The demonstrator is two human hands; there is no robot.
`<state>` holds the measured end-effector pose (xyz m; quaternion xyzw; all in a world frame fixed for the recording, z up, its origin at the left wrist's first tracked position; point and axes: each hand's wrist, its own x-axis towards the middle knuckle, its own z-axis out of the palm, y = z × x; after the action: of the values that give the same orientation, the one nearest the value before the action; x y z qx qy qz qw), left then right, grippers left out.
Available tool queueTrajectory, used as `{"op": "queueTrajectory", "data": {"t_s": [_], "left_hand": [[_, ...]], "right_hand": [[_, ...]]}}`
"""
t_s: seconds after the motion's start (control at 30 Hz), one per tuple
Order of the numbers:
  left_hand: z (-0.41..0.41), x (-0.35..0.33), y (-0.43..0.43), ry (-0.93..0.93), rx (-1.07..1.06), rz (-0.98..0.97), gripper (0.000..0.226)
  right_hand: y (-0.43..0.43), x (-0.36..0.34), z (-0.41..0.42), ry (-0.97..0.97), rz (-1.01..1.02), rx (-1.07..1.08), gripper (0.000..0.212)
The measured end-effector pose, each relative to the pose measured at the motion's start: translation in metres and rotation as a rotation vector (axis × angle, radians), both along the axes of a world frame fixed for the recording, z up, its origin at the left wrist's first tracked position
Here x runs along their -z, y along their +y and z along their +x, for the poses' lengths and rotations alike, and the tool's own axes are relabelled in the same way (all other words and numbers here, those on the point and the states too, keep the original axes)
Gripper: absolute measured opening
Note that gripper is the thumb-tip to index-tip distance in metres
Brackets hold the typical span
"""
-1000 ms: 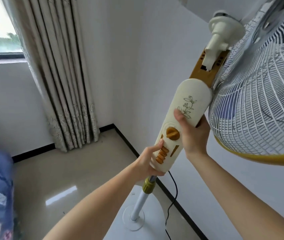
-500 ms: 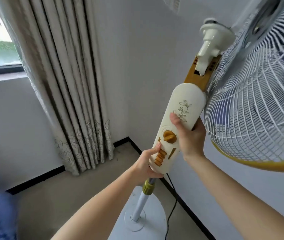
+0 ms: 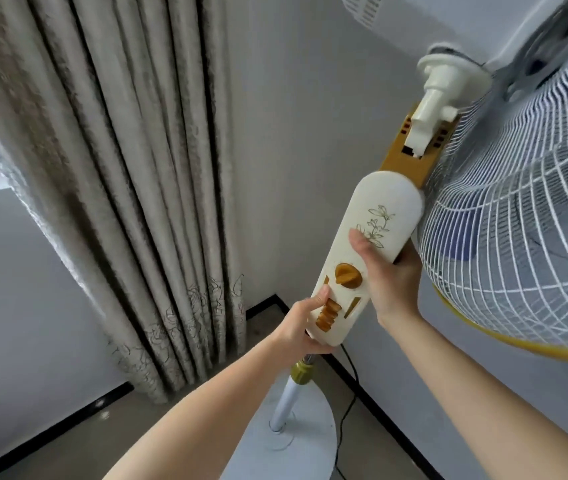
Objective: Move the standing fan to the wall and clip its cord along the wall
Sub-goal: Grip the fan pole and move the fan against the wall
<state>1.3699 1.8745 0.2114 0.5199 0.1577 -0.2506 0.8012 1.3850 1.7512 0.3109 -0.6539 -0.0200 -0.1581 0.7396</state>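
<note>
The standing fan's cream control column with orange knob and buttons slants up to a white wire cage at the right. My left hand grips the column's lower end beside the buttons. My right hand wraps the column's middle from the right, thumb on the front. Below, the white pole runs down to the round white base on the floor. The black cord trails down beside the base, close to the right wall.
A beige pleated curtain hangs in the room corner at the left, reaching the floor. A black skirting strip runs along the bottom of both walls. A window sill shows at the far left edge.
The view has swung left to right towards the corner: the curtain now fills the left, and the blue bedding has left the frame. Both hands keep their grip on the fan column.
</note>
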Motion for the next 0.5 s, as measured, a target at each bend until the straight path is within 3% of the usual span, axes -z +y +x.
{"op": "queueTrajectory", "data": {"t_s": [0.33, 0.5], "left_hand": [[0.118, 0.055, 0.081, -0.013, -0.008, -0.068, 0.072], [0.159, 0.115, 0.100, -0.066, -0.068, -0.110, 0.071]], "right_hand": [[0.084, 0.054, 0.115, -0.001, -0.023, -0.007, 0.046], [0.105, 0.118, 0.164, -0.038, -0.066, -0.080, 0.035]]}}
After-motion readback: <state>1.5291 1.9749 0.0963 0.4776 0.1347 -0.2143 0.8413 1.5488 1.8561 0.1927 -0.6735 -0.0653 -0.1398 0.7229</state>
